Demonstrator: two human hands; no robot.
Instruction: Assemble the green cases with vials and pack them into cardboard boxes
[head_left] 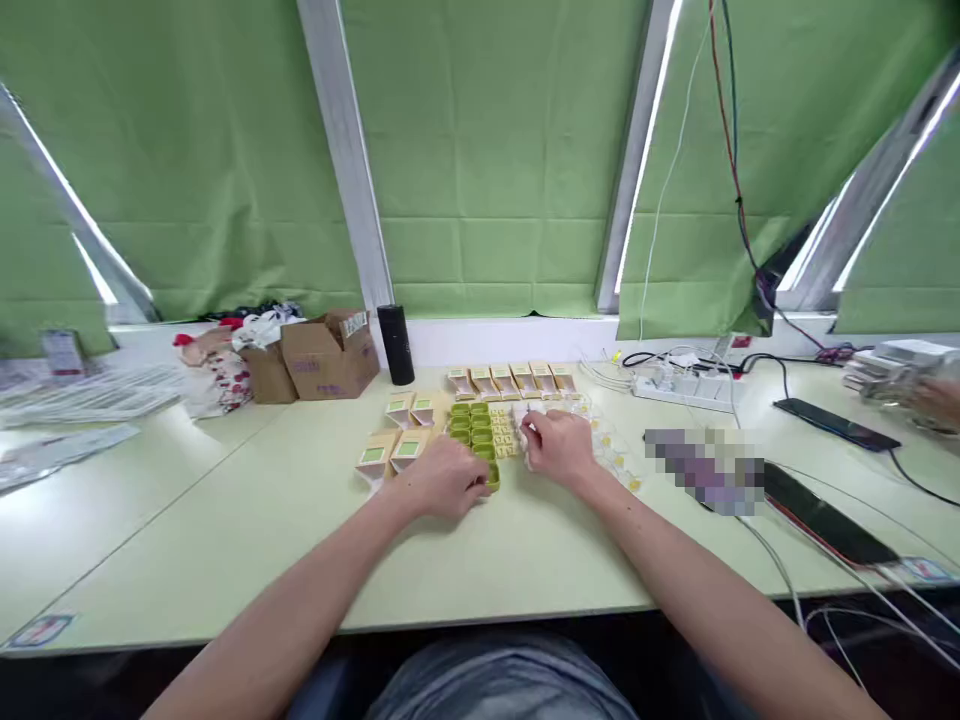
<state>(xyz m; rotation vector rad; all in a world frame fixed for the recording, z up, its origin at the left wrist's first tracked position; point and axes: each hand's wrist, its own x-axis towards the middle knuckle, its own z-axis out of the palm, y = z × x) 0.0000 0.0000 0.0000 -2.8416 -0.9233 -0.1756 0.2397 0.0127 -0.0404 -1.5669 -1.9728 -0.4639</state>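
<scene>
My left hand (448, 478) is at the near end of two rows of small olive-green open boxes (481, 436). Its curled fingers are on the nearest box, hiding part of it. To the right of the boxes lie small pale yellow pieces (502, 432) in a grid. My right hand (559, 440) is closed in a pinch over a row of small white pieces (519, 412); what is between its fingertips is too small to make out. Beyond that hand, clear cups with yellow centres (622, 460) stand in rows, partly covered by my wrist.
Folded cream cartons (373, 455) stand left of the boxes, with another row of cartons (512, 380) behind. Further back are a cardboard box (330, 358) and a black cylinder (396, 345). A power strip (682, 388), cables and dark phones (829, 512) lie right. Another person's hand (941, 400) shows far right.
</scene>
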